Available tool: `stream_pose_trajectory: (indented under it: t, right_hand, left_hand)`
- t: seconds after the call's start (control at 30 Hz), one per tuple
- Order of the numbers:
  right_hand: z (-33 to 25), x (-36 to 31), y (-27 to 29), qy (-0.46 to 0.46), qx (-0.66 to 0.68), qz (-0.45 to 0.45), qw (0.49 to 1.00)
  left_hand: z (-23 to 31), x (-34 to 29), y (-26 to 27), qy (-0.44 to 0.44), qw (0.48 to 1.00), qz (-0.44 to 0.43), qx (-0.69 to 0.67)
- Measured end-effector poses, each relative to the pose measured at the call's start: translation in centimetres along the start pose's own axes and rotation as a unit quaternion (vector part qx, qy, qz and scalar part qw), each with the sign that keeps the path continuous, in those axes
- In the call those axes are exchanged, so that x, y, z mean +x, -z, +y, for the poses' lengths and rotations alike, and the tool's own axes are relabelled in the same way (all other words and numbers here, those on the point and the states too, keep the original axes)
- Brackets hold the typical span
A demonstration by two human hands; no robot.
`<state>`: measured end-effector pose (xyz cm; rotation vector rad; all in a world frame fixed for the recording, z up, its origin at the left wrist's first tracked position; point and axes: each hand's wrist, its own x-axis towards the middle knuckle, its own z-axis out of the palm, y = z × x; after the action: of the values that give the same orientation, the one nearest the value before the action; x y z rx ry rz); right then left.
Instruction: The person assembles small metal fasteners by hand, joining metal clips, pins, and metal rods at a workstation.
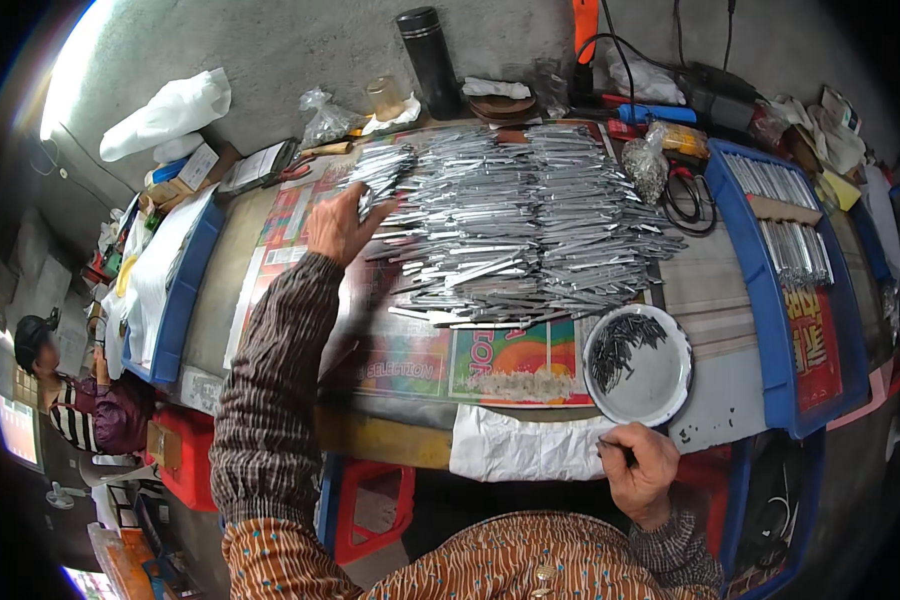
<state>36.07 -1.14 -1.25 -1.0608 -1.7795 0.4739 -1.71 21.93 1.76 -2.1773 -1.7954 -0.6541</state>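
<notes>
A wide heap of thin silvery metal strips (pixel 480 220) covers the middle of the table in rough rows. My left hand (pixel 340 226) reaches to the heap's left edge, thumb and forefinger apart at a smaller bunch of strips (pixel 386 165); the other fingers are partly hidden. Near the table's front edge, my right hand (pixel 642 474) is closed in a pinch, with a dark speck at the fingertips too small to name. Just beyond it stands a round white enamel bowl (pixel 660 385) with small dark pin-like pieces (pixel 625 345) on its left side.
A white cloth (pixel 525 447) hangs over the front edge. Blue trays stand at the right (pixel 760 300) and left (pixel 185 290), the right one with bundled strips. A black flask (pixel 430 62) and a bag of small parts (pixel 646 165) sit behind. A person (pixel 95 395) is far left.
</notes>
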Motion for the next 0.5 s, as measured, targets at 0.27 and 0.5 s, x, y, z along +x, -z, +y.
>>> stream_pose_trajectory:
  t: [0.27, 0.5]
  right_hand:
    - [0.5, -0.3, -0.1, 0.005, -0.008, -0.047, 0.999]
    - [0.9, -0.3, -0.1, 0.018, -0.016, -0.049, 0.998]
  left_hand:
    - [-2.5, 7.2, -4.0, -0.001, 0.996, -0.019, 0.089]
    - [-3.1, 10.2, -7.2, 0.009, 0.993, -0.075, 0.094]
